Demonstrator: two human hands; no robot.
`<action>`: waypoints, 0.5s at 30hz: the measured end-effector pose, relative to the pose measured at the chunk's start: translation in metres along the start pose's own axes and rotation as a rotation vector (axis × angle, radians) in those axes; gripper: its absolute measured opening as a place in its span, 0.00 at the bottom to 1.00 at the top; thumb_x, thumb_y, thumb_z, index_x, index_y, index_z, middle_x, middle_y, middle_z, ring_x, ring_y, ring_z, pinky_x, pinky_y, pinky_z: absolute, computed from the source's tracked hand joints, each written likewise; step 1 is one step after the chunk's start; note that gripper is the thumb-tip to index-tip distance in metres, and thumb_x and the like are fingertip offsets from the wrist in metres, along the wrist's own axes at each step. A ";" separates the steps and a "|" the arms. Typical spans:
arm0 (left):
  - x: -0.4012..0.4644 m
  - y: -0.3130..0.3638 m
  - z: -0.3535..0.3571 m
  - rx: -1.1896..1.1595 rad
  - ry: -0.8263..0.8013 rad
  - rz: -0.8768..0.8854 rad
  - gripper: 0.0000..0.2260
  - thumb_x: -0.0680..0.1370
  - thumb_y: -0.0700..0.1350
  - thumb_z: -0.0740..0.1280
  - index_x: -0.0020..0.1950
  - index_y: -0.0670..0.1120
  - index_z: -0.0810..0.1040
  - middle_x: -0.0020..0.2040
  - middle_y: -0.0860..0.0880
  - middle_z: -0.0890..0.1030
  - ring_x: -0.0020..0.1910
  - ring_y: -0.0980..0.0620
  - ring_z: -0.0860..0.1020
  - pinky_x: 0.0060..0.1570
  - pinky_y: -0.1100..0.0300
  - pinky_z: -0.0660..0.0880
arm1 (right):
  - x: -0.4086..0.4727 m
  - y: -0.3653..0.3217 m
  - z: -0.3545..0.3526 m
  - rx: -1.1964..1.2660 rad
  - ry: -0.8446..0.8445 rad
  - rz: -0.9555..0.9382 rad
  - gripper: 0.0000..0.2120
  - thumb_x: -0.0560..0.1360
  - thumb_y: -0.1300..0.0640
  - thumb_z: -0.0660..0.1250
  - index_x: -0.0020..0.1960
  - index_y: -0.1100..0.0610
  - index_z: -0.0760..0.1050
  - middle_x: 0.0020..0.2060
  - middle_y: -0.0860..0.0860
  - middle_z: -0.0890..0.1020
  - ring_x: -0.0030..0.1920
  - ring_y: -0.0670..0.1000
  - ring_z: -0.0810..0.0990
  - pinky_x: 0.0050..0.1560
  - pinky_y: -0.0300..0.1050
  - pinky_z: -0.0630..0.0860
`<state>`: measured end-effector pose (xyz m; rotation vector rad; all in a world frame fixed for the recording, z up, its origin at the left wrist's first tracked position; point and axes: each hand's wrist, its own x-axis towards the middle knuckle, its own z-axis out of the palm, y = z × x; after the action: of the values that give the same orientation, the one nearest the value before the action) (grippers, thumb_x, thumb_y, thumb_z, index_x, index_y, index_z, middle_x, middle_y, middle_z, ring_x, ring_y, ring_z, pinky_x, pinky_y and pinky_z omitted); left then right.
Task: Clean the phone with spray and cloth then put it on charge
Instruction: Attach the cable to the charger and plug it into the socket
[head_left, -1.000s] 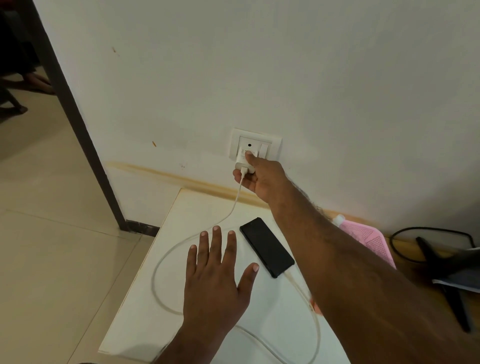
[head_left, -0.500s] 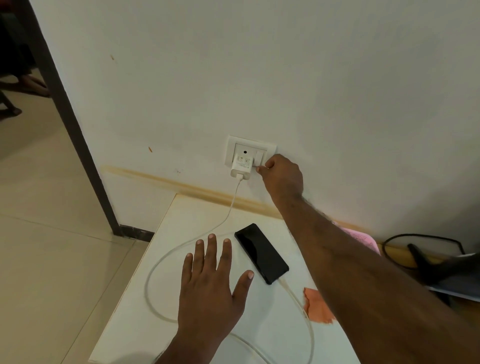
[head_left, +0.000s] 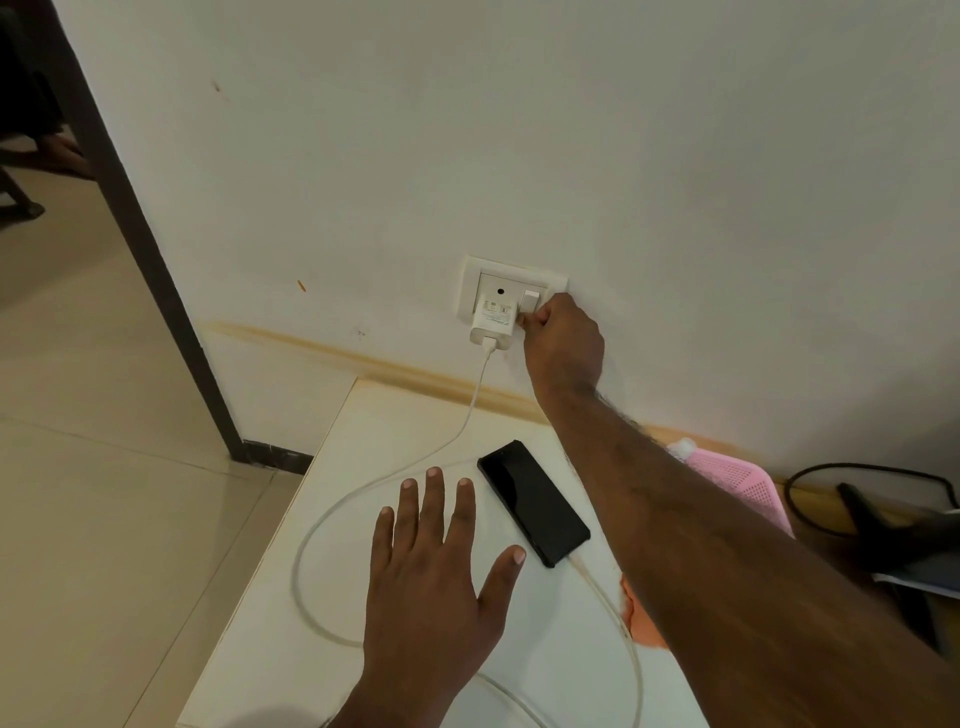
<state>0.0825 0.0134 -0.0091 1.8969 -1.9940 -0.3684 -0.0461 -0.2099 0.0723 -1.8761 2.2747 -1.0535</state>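
Wall (head_left: 623, 156): white, fills the upper view; a yellowish stain band runs along it just above the bench; a dark door frame (head_left: 150, 270) stands at its left edge
Floor (head_left: 104, 467): beige tiles, left of the bench
Bench (head_left: 395, 415): white top, pushed against the wall below the socket; carries the phone, the cable and the left hand
Right arm (head_left: 727, 545): reaches from the lower right across the bench to the wall
Pink basket (head_left: 737, 478): perforated plastic, behind the right arm, near the wall; only partly seen
Left hand (head_left: 436, 582): lies palm down, flat on the bench, just left of the phone; its 5 fingers are straight and spread wide, holding nothing
Cable (head_left: 311, 525): white; drops from the charger, loops wide on the bench round the left hand, passes under that wrist, and comes back to the near end of the phone
Phone (head_left: 535, 501): black, screen dark, lies flat on the bench at a slant, between the left hand and the right arm; the cable meets its near corner
Right hand (head_left: 563, 345): at the wall plate, fingers curled; a fingertip presses the switch
Socket plate (head_left: 511, 296): white, on the wall above the bench
Orange cloth (head_left: 639, 618): on the bench, mostly hidden by the right arm
Charger (head_left: 493, 319): white block, plugged into the socket plate
Switch (head_left: 531, 300): white rocker, just right of the charger
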 end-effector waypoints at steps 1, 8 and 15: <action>0.000 0.000 0.000 -0.001 0.001 -0.001 0.37 0.77 0.73 0.44 0.80 0.53 0.61 0.80 0.47 0.55 0.79 0.45 0.52 0.75 0.46 0.47 | -0.001 0.000 0.001 0.004 0.007 0.001 0.10 0.76 0.50 0.67 0.46 0.57 0.74 0.42 0.52 0.82 0.41 0.54 0.80 0.36 0.42 0.65; 0.001 -0.001 0.002 0.006 0.017 0.009 0.39 0.76 0.74 0.41 0.81 0.54 0.55 0.81 0.49 0.49 0.80 0.46 0.46 0.76 0.48 0.41 | 0.000 0.004 -0.003 0.049 -0.015 0.022 0.10 0.75 0.51 0.69 0.41 0.54 0.70 0.37 0.49 0.80 0.37 0.52 0.76 0.36 0.43 0.69; -0.003 -0.002 -0.002 0.043 0.001 0.022 0.38 0.78 0.72 0.43 0.81 0.50 0.57 0.82 0.44 0.53 0.81 0.43 0.50 0.77 0.45 0.48 | -0.033 0.022 -0.031 0.062 -0.154 -0.003 0.08 0.74 0.48 0.70 0.42 0.52 0.76 0.35 0.44 0.80 0.36 0.46 0.77 0.32 0.38 0.68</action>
<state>0.0848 0.0163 -0.0085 1.8986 -2.0369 -0.3208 -0.0681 -0.1647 0.0719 -1.8669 2.1310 -0.9326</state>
